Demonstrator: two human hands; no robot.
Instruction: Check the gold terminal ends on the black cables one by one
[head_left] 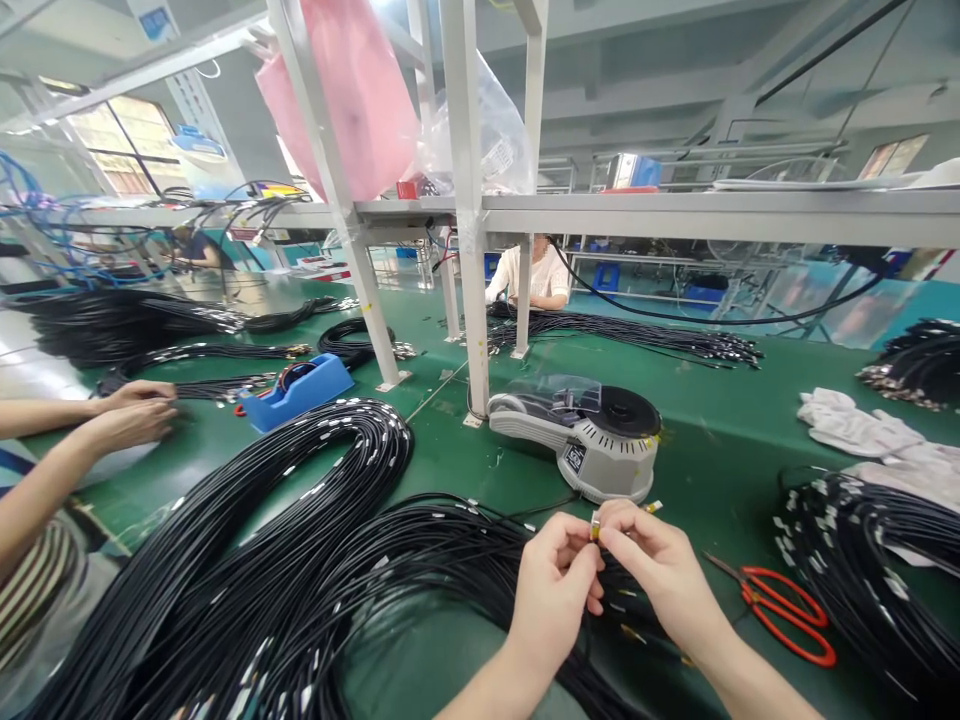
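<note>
My left hand (551, 590) and my right hand (660, 570) meet near the front of the green table. Between their fingertips is a small cable end (595, 527), silvery with a band of yellow. Both hands are closed in a pinch on it, and my fingers hide part of it. Under and around my hands runs a bundle of black cables (450, 530), some with yellow or white bits at their ends. Just beyond my hands sits a grey tape dispenser (607, 455) with a dark round reel on top. Red-handled scissors (787, 605) lie right of my right hand.
More black cable bundles (300, 480) cover the left and another (862, 570) the right, near white gloves (847, 420). A blue tape holder (300, 390) stands by the white shelf posts (466, 300). A co-worker's hands (131, 420) are at left; another person (536, 275) sits opposite.
</note>
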